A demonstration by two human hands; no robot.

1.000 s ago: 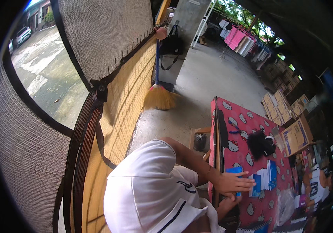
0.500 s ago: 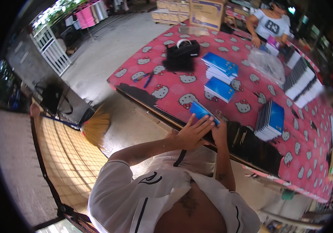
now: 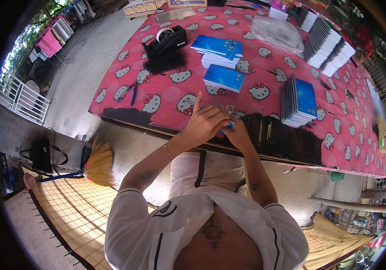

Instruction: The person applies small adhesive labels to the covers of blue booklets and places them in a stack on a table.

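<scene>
Notebook stacks [image 3: 223, 78] ahead; our right hand [image 3: 239, 136] pinches a blue notebook [image 3: 231, 124], long axis hidden; left hand [image 3: 206, 122] half-curled over, hold unclear.

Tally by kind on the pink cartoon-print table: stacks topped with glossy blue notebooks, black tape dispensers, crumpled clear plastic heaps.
Stacks topped with blue-covered paper notebooks: 3
Black desktop tape dispenser: 1
Crumpled clear plastic heap: 1
Total: 5

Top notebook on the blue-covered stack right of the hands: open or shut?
Shut: the top notebook lies with its blue cover facing up and no inner page showing.
</scene>
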